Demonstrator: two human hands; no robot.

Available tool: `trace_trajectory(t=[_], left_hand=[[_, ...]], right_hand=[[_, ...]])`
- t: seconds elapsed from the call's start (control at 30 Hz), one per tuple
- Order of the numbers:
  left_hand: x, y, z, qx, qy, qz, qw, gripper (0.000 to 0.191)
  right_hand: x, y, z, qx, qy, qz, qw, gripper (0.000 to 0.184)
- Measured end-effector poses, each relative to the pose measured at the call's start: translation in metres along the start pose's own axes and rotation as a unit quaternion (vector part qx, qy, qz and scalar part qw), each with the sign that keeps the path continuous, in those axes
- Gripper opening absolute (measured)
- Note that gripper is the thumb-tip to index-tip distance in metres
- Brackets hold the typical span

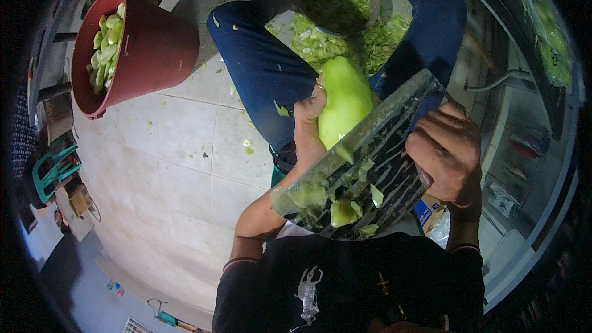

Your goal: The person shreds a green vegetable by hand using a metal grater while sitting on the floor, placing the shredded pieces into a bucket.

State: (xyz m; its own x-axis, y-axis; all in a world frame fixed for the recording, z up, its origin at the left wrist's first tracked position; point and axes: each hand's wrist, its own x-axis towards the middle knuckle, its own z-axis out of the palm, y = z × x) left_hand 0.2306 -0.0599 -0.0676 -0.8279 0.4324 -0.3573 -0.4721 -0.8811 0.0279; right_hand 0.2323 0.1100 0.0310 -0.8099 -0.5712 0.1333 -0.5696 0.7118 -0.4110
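My left hand (309,118) grips a large, smooth, light green fruit (344,97), perhaps a green papaya, over my lap. Its thumb lies along the fruit's near left side. In my right hand (446,150) is a broad metal blade (365,180), seemingly a large cleaver; the fist hides its handle. The blade slants across the fruit's lower end, overlapping it in view; whether they touch I cannot tell. Wet green scraps (344,212) stick to the blade's face. Past the fruit, green peelings (319,44) lie heaped on the floor between my legs.
A grey bowl (375,7) of green pieces stands among the peelings. At the left, a red bucket (157,51) holds several pale green pieces and appears tilted. Scraps dot the tiled floor (185,148). Bagged green produce (550,51) is at upper right; a teal plastic chair (53,173) is far left.
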Motion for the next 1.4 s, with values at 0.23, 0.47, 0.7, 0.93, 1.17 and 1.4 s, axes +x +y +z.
trace_trajectory(t=[0.23,0.47,0.7,0.93,1.17,1.4], left_hand=[[-0.001,-0.007,-0.037,-0.010,-0.109,-0.009,0.994,0.049],[-0.019,-0.003,-0.016,-0.017,-0.030,-0.047,0.998,0.053],[0.001,0.006,-0.018,0.101,0.012,-0.034,0.994,0.044],[-0.002,0.003,-0.017,0.101,0.051,0.004,0.994,0.044],[-0.022,-0.010,-0.014,0.033,0.153,0.029,0.987,0.045],[-0.001,0.007,0.000,0.136,-0.017,-0.038,0.990,0.059]], right_hand=[[0.002,0.008,0.004,0.005,0.007,0.000,1.000,0.021],[-0.007,0.034,0.014,-0.053,0.092,0.091,0.990,0.027],[-0.005,-0.004,-0.002,0.024,0.002,0.014,1.000,0.019],[-0.007,0.004,0.012,-0.014,0.046,-0.013,0.999,0.021],[-0.006,0.028,0.019,-0.026,0.078,0.058,0.995,0.021],[0.007,0.060,0.031,0.007,0.014,0.313,0.950,0.021]])
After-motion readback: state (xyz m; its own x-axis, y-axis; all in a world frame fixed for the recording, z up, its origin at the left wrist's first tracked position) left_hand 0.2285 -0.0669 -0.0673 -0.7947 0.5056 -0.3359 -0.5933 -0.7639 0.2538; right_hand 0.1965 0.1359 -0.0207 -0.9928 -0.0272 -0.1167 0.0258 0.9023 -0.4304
